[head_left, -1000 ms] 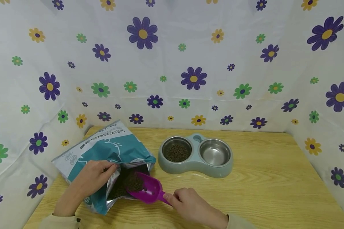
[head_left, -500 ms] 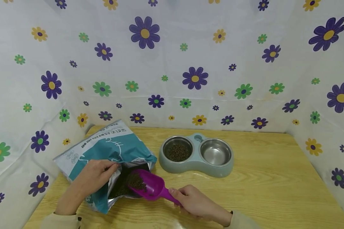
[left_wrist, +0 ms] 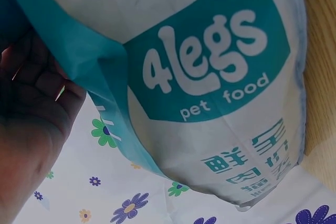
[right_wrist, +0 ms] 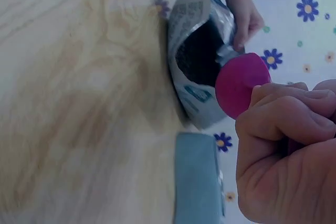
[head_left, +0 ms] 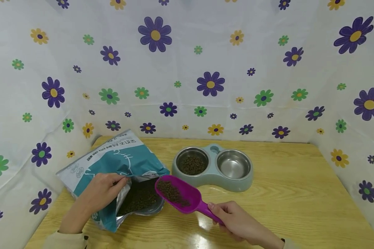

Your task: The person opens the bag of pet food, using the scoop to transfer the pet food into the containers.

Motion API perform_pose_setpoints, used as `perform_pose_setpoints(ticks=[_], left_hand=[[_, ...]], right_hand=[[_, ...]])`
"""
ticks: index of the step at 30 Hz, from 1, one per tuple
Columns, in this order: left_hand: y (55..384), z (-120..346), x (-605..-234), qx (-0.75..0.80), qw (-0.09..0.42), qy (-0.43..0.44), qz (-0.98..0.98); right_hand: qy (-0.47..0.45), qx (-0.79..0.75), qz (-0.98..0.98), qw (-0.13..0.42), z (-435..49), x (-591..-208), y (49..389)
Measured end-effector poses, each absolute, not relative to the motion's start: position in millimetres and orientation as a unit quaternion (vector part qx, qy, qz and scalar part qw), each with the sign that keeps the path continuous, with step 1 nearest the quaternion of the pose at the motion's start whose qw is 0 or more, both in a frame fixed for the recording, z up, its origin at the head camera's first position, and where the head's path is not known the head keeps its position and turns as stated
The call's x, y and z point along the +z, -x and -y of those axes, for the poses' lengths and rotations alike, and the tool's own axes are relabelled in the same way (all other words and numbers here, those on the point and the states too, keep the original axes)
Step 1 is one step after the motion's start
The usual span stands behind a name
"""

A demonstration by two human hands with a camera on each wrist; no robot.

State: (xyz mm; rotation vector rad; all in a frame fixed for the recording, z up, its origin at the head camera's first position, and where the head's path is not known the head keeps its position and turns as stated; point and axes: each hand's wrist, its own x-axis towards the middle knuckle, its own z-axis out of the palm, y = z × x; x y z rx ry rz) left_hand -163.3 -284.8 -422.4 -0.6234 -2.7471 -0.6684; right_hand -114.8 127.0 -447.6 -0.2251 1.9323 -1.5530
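Note:
My left hand pinches the upper edge of the pet food bag, holding its mouth open. Brown kibble shows inside the bag. In the left wrist view the bag's printed front fills much of the picture beside my palm. My right hand grips the handle of a magenta scoop, which carries kibble toward its front end. The scoop is just right of the bag's mouth, in front of the double bowl. In the right wrist view the scoop shows from behind, past my curled fingers.
A pale blue-green double pet bowl stand sits behind the scoop. Its left steel bowl holds kibble; its right steel bowl shows bare metal. The wooden table meets a flowered cloth at the back and sides.
My right hand has drawn the scoop out of the bag's mouth, rightward and slightly up, with kibble in it. My left hand stays on the bag's edge.

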Motion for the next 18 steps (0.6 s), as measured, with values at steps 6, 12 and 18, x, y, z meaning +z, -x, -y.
perform_pose_setpoints(ticks=[6, 12, 18], left_hand=[[162, 285, -424, -0.225, 0.133, 0.213, 0.941], [162, 285, -423, -0.228, 0.126, 0.211, 0.942], [162, 285, -422, -0.233, 0.116, 0.207, 0.943]], right_hand=[[0.078, -0.567, -0.763, 0.301, -157, -427, 127], [0.067, -0.514, -0.812, 0.268, -181, -409, 150], [0.071, -0.457, -0.853, 0.243, -191, -391, 172]])
